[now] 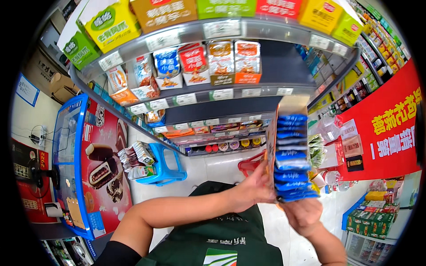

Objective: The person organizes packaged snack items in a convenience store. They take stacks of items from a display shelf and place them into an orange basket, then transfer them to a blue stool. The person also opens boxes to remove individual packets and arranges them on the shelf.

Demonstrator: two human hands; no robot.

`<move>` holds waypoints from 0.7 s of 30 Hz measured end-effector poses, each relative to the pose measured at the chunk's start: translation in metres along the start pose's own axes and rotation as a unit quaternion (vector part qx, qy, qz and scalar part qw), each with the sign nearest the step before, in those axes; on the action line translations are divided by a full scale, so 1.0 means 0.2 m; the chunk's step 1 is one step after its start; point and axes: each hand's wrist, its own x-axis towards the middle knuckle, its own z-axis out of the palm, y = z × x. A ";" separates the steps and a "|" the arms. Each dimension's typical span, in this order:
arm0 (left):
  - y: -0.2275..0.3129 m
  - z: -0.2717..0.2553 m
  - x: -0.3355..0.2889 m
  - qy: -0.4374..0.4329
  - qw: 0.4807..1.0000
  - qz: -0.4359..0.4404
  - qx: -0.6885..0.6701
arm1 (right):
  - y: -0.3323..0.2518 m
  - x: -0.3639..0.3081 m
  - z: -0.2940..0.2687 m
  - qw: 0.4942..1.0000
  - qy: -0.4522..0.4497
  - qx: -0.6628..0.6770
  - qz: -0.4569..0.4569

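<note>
Between my two hands is an open cardboard display box [293, 105], tilted so that its row of blue snack packets [290, 160] faces me. My left hand [256, 188] grips the box low on its left side. The near end rests in my right hand [305, 213], whose fingers are partly hidden beneath it. Just beyond the box is a grey shelf [286, 71] with a row of small open snack boxes, among them a blue one [167, 66], a red one [194, 64] and an orange one [247, 62].
Larger snack boxes [111, 24] line the top shelf. A blue stool [171, 166] at left bears a pile of packets [137, 159], beside a blue-framed freezer [82, 177]. Part of a red stool [250, 165] shows behind my left hand. At right stands a red display [381, 128].
</note>
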 end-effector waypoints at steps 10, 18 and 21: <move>0.44 0.13 0.61 0.034 0.981 0.127 0.140 | 0.62 0.51 -0.07 0.995 0.084 0.006 -0.061; 0.60 -0.06 0.83 0.153 0.947 0.261 0.107 | 1.03 0.98 0.26 0.987 0.119 0.018 -0.108; 0.58 -0.10 0.79 0.173 0.948 0.247 0.098 | 1.14 1.07 0.39 0.986 0.124 0.040 -0.106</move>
